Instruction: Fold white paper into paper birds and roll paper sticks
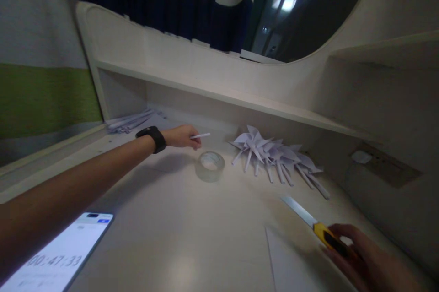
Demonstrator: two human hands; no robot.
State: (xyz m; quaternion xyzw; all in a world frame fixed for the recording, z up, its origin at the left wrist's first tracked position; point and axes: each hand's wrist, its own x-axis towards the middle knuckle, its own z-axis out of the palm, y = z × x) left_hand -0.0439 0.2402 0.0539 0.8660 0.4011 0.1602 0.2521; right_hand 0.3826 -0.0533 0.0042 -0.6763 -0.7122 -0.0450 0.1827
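yellow-and-black utility knife (327,236), white paper pinwheels (274,154), clear tape roll (210,166), black wristwatch (153,138)

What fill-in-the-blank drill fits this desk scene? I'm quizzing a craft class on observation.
1. The left hand pinches a thin white ____ above the desk.
2. The right hand holds a yellow utility ____ with its blade out.
3. The clear tape roll lies between the left hand and the pile of paper ____.
4. The phone screen shows a running ____.

Missing words: stick; knife; pinwheels; timer
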